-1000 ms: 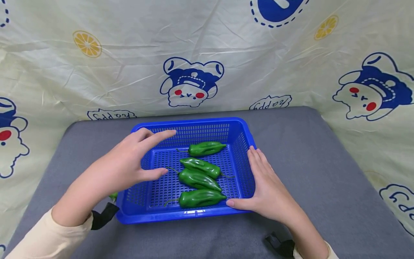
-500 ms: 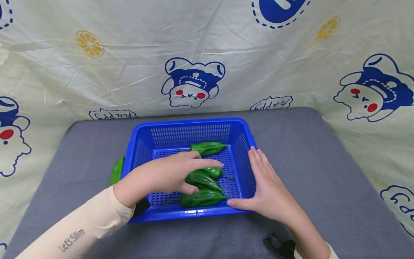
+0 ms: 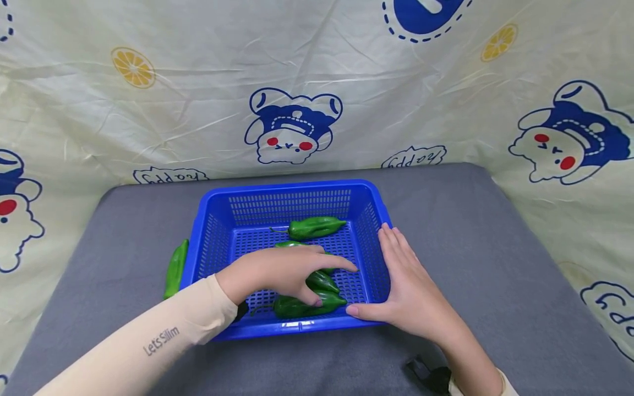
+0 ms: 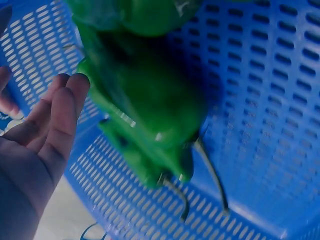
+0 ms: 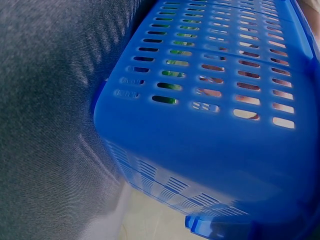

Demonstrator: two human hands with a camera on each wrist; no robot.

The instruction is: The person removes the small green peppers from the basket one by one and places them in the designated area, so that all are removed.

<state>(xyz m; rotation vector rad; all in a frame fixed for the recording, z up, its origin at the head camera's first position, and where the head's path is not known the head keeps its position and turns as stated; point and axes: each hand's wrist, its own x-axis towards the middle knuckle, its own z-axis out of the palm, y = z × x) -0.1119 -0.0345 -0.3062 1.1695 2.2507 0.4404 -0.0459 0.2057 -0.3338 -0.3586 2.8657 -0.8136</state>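
A blue plastic basket [image 3: 297,325] with slotted walls stands on the grey surface. Several green peppers lie in it: one at the back [image 3: 317,227], a front pepper [image 3: 292,309], and middle ones [image 3: 324,281] partly covered by my left hand [image 3: 292,269]. That hand reaches low over them, its thumb apart from the extended index finger. In the left wrist view, the fingers [image 4: 62,115] are extended beside a large near pepper [image 4: 145,95], without closing round it. My right hand [image 3: 411,291] rests at the basket's right front corner, fingers straight along the rim and thumb on the front edge.
Another green pepper [image 3: 175,269] lies on the grey cloth [image 3: 470,247] just outside the basket's left wall. A pale curtain [image 3: 198,110] printed with cartoon figures hangs behind. The right wrist view shows the basket's slotted outer wall [image 5: 200,145].
My left hand has moved right and down from the basket's left side to over the middle peppers, uncovering the pepper outside. The right hand and the basket stay put.
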